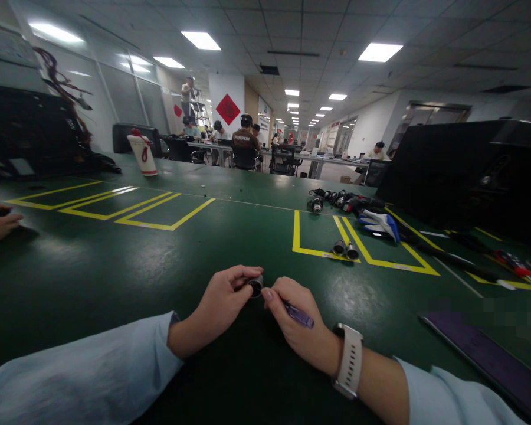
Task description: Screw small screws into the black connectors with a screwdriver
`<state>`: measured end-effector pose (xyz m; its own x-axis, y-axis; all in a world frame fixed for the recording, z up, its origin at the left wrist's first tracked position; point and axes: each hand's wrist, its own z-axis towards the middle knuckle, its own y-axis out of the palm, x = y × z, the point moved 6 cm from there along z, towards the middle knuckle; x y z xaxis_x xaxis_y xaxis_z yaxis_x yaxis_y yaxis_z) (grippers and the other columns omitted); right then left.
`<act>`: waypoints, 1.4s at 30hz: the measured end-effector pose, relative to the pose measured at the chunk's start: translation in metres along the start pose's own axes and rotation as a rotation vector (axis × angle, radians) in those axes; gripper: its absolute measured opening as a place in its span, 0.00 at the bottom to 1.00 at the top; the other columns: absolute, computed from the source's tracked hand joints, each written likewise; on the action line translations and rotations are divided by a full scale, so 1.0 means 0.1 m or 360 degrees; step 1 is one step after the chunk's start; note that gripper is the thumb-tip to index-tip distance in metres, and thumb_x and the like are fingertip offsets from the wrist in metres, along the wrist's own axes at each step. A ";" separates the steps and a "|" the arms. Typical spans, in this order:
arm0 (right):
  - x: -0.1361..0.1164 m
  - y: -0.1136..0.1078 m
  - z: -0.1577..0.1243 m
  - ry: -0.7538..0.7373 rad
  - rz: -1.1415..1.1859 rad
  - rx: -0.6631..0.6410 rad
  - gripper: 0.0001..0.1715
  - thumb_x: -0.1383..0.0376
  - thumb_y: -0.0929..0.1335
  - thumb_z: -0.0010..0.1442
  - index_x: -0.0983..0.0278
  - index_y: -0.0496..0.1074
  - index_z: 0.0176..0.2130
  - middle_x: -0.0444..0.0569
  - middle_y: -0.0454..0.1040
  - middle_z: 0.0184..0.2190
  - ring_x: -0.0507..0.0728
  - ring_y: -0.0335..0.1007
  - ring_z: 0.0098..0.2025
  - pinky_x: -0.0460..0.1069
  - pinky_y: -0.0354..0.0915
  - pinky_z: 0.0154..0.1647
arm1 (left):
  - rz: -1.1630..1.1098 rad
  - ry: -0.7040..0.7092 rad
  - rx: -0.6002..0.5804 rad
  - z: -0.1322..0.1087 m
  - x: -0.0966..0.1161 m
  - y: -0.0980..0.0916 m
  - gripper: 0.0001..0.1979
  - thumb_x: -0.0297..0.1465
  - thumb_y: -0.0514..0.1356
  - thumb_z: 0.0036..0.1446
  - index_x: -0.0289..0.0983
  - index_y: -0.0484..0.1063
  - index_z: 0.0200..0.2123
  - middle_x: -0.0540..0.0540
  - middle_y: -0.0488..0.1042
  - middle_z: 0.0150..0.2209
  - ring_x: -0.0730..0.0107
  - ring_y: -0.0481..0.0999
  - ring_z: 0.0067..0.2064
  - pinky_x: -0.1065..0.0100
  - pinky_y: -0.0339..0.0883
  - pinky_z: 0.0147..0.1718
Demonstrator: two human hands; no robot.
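Observation:
Between the thumb and fingers of my left hand (223, 304) is a small round metal connector shell (256, 287), its open end tilted toward my right side. My right hand (298, 316) is closed around a tool with a translucent purple handle (301, 315), probably a small screwdriver; its tip is hidden by my fingers close to the shell. Both hands are low over the green tabletop (168, 265), almost touching. Two similar metal connector shells (345, 249) lie side by side on the yellow tape, beyond my right hand.
Cabled connectors (317, 203) and a blue-white glove (380, 226) lie at the back right. A purple flat panel (482, 348) is near right. A white cup (142, 152) stands back left; another person's hand (0, 222) rests at the left edge. Dark cases (460, 171) flank the table.

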<state>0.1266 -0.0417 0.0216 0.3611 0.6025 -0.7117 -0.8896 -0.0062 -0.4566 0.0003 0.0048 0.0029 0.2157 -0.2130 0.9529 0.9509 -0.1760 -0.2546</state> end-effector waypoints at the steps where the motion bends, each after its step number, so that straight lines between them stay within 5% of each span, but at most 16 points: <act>1: 0.00 0.00 0.00 -0.0001 0.0001 0.0006 0.17 0.64 0.59 0.62 0.63 0.64 0.24 0.43 0.63 0.22 0.51 0.60 0.26 0.47 0.57 0.30 | 0.0009 0.0008 -0.0002 0.00 0.01 0.00 0.13 0.25 0.57 0.43 0.36 0.75 0.34 0.45 0.77 0.42 0.63 0.75 0.45 0.58 0.65 0.50; 42: 0.02 0.00 -0.01 0.0063 0.0022 0.0034 0.17 0.64 0.59 0.62 0.64 0.63 0.23 0.42 0.62 0.21 0.50 0.59 0.25 0.46 0.56 0.29 | -0.0013 0.0021 -0.0059 0.03 -0.07 0.02 0.12 0.24 0.56 0.45 0.34 0.72 0.35 0.44 0.76 0.40 0.64 0.75 0.43 0.59 0.67 0.47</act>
<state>0.1269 -0.0412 0.0200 0.3593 0.5705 -0.7385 -0.9001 0.0030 -0.4356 0.0013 0.0086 -0.0034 0.2050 -0.2240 0.9528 0.9437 -0.2131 -0.2532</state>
